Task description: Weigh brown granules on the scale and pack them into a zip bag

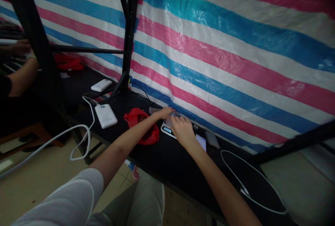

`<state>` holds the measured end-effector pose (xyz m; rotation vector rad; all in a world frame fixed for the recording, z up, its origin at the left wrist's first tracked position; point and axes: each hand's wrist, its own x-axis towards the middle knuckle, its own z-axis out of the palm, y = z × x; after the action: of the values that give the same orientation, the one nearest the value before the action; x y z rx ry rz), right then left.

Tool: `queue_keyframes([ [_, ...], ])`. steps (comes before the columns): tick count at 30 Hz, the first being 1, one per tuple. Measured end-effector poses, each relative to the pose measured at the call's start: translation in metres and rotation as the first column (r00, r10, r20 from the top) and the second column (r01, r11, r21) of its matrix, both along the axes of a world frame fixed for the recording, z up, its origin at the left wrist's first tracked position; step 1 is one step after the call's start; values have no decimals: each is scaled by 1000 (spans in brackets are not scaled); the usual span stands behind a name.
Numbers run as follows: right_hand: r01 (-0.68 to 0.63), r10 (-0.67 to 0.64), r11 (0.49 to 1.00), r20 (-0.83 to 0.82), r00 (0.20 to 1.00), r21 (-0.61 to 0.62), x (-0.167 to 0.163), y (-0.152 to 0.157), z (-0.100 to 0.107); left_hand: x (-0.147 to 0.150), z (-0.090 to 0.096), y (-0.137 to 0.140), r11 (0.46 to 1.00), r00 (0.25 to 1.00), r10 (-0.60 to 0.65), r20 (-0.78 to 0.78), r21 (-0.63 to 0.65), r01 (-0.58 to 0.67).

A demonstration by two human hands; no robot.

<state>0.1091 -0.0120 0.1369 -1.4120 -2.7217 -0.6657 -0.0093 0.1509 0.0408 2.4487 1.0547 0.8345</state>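
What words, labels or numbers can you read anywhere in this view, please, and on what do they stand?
None can be read.
Scale under both hands: blue display lit, digits too blurred.
Nearer power bank: faint marking, too small.
Phone: bright screen, nothing legible.

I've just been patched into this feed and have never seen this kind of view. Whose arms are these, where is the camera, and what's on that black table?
There is one picture, from a camera worn on a person's head, looking down along their bare arms. Their left hand and right hand meet over a small white scale on the black table, handling something clear; what it is I cannot tell. Beside the left forearm lies a red bag. Farther left sits a white power bank with a white cable hanging off the edge. A striped tarp hangs behind. Another person's arm shows at far left.
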Motion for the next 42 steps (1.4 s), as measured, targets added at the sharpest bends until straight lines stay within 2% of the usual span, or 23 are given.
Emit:
queue_keyframes([
  [3,-67,67,998,10,998,-20,-16,5,-20,-27,4,-8,990,989,136,-61,55,-133],
  [6,-140,141,989,17,990,-42,-31,13,-36,-71,10,-24,971,971,231,-68,71,-227],
  [8,-183,184,981,-3,983,-67,-43,15,-43,-103,10,-37,970,964,241,-110,-13,-243],
  [12,-256,235,951,-135,963,-172,-65,11,-52,-152,2,-61,946,975,89,-204,-287,-147],
  [14,-257,224,936,-156,962,-242,-73,8,-56,-163,-3,-69,933,977,65,-202,-336,-131],
  [17,-156,139,945,-79,987,-288,-82,7,-63,-168,-7,-78,945,963,105,-247,-279,-174],
  [21,-9,8,968,-4,1000,-250,-86,10,-68,-169,-5,-90,961,901,160,-403,-145,-235],
  [25,21,-18,978,17,1000,-210,-88,11,-70,-174,-9,-101,951,875,229,-426,-93,-295],
  [29,-21,25,980,19,1000,-196,-96,7,-75,-177,-20,-107,920,897,299,-326,-151,-362],
  [32,-64,70,981,23,997,-181,-105,4,-79,-175,-26,-108,863,882,434,-186,-196,-466],
  [34,-71,73,981,4,997,-180,-109,4,-80,-172,-27,-108,815,858,511,-44,-291,-501],
  [38,-72,51,973,-101,994,-217,-107,10,-80,-164,-29,-105,747,739,610,286,-518,-417],
  [42,-106,38,957,-247,968,-269,-102,17,-88,-152,-32,-100,735,679,626,385,-582,-348],
])
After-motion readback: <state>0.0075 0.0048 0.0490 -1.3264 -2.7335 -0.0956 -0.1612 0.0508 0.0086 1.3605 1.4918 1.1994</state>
